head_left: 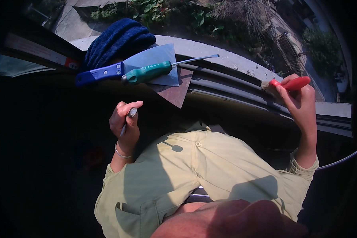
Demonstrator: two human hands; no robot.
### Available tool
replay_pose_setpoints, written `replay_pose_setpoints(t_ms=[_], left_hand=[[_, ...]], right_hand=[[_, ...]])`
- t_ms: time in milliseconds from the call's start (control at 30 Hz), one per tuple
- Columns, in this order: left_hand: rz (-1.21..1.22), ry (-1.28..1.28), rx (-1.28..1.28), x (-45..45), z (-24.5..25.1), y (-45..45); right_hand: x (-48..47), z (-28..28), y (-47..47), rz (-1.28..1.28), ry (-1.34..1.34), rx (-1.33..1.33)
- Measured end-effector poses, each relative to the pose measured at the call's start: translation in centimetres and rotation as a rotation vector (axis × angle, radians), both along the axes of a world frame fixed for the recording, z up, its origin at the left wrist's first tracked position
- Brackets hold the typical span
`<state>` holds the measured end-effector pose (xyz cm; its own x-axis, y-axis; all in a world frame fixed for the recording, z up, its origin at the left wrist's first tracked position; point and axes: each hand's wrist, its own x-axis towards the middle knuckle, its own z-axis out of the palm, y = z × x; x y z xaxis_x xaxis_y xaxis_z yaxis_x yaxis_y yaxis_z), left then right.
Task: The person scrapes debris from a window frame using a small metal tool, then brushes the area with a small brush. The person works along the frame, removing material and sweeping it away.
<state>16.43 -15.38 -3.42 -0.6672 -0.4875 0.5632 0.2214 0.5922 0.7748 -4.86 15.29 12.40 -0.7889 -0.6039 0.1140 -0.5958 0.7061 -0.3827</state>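
My right hand (300, 98) grips a paintbrush (297, 83) by its red handle. Its pale bristles point left, over the grey window track (232, 81); whether they touch it I cannot tell. In front of my shirt, my left hand (125, 119) holds a thin metal tool (132, 112) with a small spoon-like end, most of it hidden by the fingers. Beyond that hand lies a putty knife (99, 73) with a blue handle and broad steel blade. A flat screwdriver (148, 73) with a green handle rests across the blade.
A folded dark blue cloth (119, 41) lies on the sill behind the putty knife. Under the blade, a brown flat sheet (174, 92) juts over the inner edge. The concrete ledge (226, 61) borders a drop to plants and paving. A dark window frame (44, 41) stands left.
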Motion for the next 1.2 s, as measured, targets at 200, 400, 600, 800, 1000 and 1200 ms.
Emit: replay_pose_setpoints(t_ms=[200, 400, 600, 800, 1000, 1200], left_hand=[[-0.043, 0.048, -0.025, -1.2, 0.2, -0.6], [-0.022, 0.054, -0.023, -1.5, -0.7, -1.0], [-0.003, 0.053, 0.001, -1.5, -1.0, -1.7], [-0.049, 0.093, -0.001, -2.3, -0.5, -0.2], [-0.055, 0.044, 0.000, -2.2, -0.8, -0.6], [-0.196, 0.108, 0.139, -2.8, 0.2, 1.1]], right_hand=[[0.0, -4.1, -7.3, 0.413, -0.035, -0.333], [-1.3, -1.8, -1.3, 0.046, -0.155, 0.041], [0.1, -0.7, -2.6, 0.135, -0.061, -0.222], [-2.3, -3.8, 2.6, -0.111, -0.472, -0.321], [-4.5, -1.4, 15.2, -0.554, -0.234, -0.129], [-1.5, -1.9, 9.7, -0.280, -0.330, -0.484]])
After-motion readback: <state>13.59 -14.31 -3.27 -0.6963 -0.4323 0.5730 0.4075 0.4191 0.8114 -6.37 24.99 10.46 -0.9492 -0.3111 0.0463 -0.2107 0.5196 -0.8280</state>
